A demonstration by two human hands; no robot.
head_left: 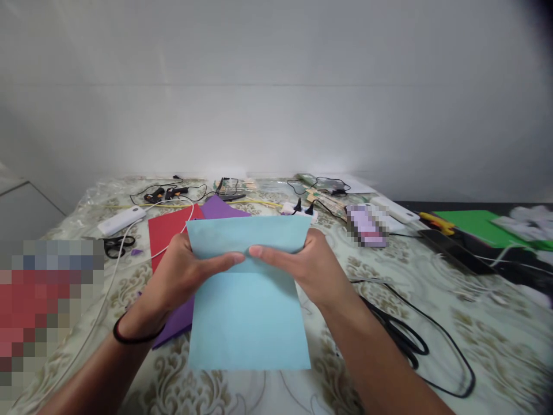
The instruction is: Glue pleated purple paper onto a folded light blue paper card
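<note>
A light blue sheet of paper [248,314] lies in front of me on the patterned tablecloth [453,311], its far part folded over toward me. My left hand [181,274] grips the fold's left side, thumb pressed on top. My right hand [305,265] grips the right side, thumb reaching toward the middle. Both thumbs nearly meet on the fold. Under the blue sheet lie a purple sheet [218,208] and a red sheet [166,230]. A black band circles my left wrist.
Black scissors [117,245] and a white power bank [121,220] lie at the left. Black cables [415,340] loop at the right. A white power strip [298,210], glue guns and sticks sit at the back. Green paper [479,223] and a dark phone [455,251] lie far right.
</note>
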